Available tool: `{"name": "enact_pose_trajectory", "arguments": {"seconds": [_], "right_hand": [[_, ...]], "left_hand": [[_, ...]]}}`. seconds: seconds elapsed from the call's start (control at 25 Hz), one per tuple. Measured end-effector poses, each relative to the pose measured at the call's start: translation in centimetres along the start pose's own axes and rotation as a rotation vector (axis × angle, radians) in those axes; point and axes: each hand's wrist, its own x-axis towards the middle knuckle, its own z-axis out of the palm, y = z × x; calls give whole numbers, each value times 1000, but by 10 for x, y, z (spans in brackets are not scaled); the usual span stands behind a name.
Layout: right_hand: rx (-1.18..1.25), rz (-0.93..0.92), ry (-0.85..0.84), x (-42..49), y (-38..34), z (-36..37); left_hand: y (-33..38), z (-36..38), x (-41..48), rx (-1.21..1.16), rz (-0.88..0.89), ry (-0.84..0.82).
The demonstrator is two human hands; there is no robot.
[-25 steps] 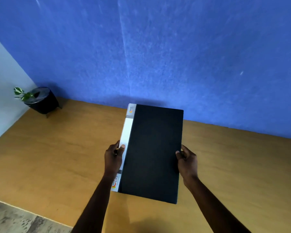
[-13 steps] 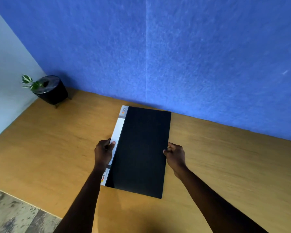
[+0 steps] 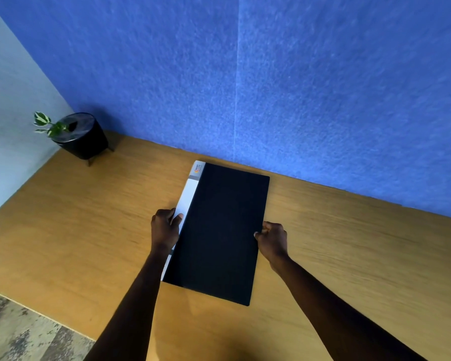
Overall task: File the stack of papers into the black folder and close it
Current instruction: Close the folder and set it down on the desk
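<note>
The black folder (image 3: 221, 230) lies closed and flat on the wooden table (image 3: 76, 230), with its white spine label facing left. My left hand (image 3: 166, 226) grips the spine side, thumb on the white label. At the folder's right edge, my right hand (image 3: 272, 237) has its fingers curled against the cover's rim. No loose papers show anywhere; whatever is inside the folder is hidden.
A small black pot with a green and white plant (image 3: 78, 135) stands at the table's far left corner. A blue felt wall (image 3: 271, 87) runs along the back edge. The table's near-left edge drops to a grey floor (image 3: 16, 332).
The folder has come down from a lifted, tilted hold onto the table, a little farther from me. Both hands stayed on its sides.
</note>
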Motion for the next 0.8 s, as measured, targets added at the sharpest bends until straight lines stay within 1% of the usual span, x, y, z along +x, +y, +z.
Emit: {"name": "enact_pose_trajectory", "arguments": {"seconds": [0.16, 0.28, 0.36, 0.48, 0.64, 0.68, 0.76, 0.8], "right_hand": [[-101, 6, 28, 2, -5, 0], [-208, 1, 27, 1, -12, 0], [-287, -11, 26, -2, -19, -2], [-412, -35, -30, -3, -25, -6], [-595, -85, -111, -10, -24, -5], [-647, -104, -108, -12, -20, -3], [-726, -173, -44, -15, -10, -5], [-748, -241, -5, -18, -4, -10]], "left_hand": [[-6, 1, 3, 56, -17, -46], [-8, 4, 5, 100, 7, -53], [-8, 5, 6, 121, -23, -49], [-7, 4, 5, 133, -59, -57], [9, -5, 2, 140, 5, -63], [11, -6, 1, 140, 40, -58], [19, -12, 2, 170, 19, -93], [26, -16, 0, 178, -19, -117]]}}
